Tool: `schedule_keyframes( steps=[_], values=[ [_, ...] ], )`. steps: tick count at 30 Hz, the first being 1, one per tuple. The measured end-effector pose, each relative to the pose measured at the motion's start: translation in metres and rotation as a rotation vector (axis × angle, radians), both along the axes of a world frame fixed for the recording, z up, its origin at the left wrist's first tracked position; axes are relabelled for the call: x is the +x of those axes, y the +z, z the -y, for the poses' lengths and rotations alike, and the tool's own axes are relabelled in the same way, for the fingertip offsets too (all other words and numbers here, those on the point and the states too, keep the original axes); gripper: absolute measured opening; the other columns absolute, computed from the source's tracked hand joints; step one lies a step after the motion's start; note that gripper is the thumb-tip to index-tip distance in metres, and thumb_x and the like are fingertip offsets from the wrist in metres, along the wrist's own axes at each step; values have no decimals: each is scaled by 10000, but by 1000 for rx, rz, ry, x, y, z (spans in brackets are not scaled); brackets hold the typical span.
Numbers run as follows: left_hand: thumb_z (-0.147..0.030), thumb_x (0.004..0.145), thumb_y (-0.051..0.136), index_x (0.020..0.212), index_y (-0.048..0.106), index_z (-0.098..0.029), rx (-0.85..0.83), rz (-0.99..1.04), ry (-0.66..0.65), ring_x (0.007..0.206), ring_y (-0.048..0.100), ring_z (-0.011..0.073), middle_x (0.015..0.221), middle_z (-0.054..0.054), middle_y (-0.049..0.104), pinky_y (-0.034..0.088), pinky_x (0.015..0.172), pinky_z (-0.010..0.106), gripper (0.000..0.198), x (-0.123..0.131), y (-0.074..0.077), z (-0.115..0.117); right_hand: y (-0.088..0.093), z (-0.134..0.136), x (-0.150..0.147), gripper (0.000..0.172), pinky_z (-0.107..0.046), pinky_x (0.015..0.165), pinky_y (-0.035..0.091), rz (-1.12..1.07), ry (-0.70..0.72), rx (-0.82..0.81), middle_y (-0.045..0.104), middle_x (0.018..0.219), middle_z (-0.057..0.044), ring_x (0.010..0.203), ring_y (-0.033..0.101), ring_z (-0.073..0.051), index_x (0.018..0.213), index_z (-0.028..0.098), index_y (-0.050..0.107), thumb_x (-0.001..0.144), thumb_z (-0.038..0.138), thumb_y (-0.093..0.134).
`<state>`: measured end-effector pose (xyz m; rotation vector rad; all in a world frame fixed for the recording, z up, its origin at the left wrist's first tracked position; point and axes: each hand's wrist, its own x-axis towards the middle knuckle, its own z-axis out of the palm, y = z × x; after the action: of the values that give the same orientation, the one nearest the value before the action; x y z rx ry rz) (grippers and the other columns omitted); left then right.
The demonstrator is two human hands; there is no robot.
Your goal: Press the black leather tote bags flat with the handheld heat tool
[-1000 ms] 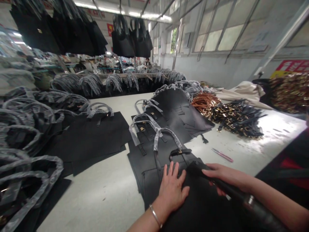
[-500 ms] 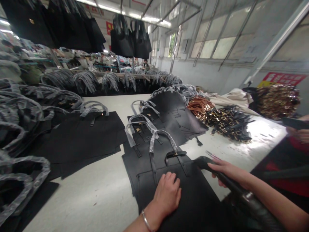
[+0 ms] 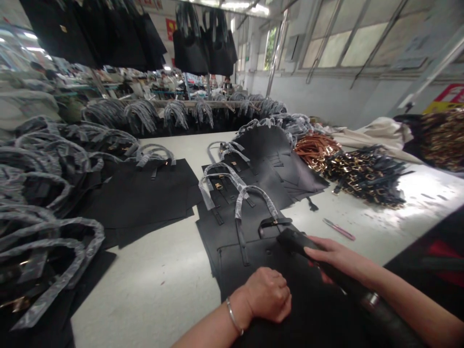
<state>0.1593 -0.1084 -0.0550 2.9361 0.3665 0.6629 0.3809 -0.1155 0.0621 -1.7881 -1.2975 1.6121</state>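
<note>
**Black leather bag panel under both hands, near edge of bench**

Panel flat on the bench, strap with gold buckle and film-wrapped handle on top. Left hand closed into a loose curl, resting on the panel, no gripped item visible; silver bangle at the wrist. Right hand wrapped firmly round a black hand tool, tip low over the panel; exact contact hard to tell. Seems a sound setup: panel pinned by one hand, tool steadied by the other, both close together.

Further along the bench: stacked black panels, brown straps, black buckled straps, pink-handled cutter. Overhead: black tote bags, insides not visible.
</note>
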Motion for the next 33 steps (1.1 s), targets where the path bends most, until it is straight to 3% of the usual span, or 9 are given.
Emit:
schedule_keyframes(
  steps=[5,10,12,16,20,25,30,33],
  values=[
    [-290,780,504,638,588,-188,26,33,-74,565,580,151,597,10,615,416,478,277,194,-1,-3,2,-6,13,-32,707,-185,388,443,-57,113,-133,586,704,36,412,582,-94,1365,196,434,774,513,656],
    [-325,784,480,641,616,-184,23,4,-80,566,594,164,589,14,632,440,489,289,242,1,-3,1,-13,-8,-65,682,-189,384,426,-67,206,-130,600,629,44,382,539,-96,1386,188,445,791,456,642],
    [-340,786,476,655,634,-178,20,-23,-89,557,593,167,570,10,627,449,497,295,262,3,-5,0,-10,-19,-79,646,-201,413,438,-22,259,-102,608,581,40,417,549,-119,1361,172,488,794,442,638],
    [-362,767,493,644,645,-181,34,-63,-100,486,554,161,548,-7,616,442,471,311,267,6,-4,-1,-3,-40,-104,511,-218,549,486,55,348,53,659,679,12,585,607,-150,1234,179,619,773,393,672],
    [-392,769,517,623,644,-181,19,-139,-92,450,539,162,545,-2,616,422,443,317,286,9,-1,-2,5,-56,-122,490,-185,446,419,42,420,-85,572,586,50,443,505,-96,1242,198,602,792,384,653],
    [-364,773,552,588,618,-181,-61,-139,-145,516,590,169,546,0,617,452,497,318,268,12,-2,-2,13,-67,-144,478,-159,392,380,35,487,-176,568,648,47,390,477,-59,1212,201,596,771,363,688],
    [-348,766,564,555,598,-190,-64,-150,-157,456,545,143,558,-1,624,451,480,310,266,15,-6,-3,12,-71,-166,368,-158,356,364,89,526,-123,567,616,36,370,492,-72,1105,182,617,803,391,634],
    [-349,744,578,576,618,-191,-43,-95,-133,461,543,136,591,7,645,463,506,301,234,15,-8,-3,13,-67,-165,398,-158,346,359,100,535,-155,569,612,43,356,487,-68,1078,192,616,769,436,672]
  ],
)
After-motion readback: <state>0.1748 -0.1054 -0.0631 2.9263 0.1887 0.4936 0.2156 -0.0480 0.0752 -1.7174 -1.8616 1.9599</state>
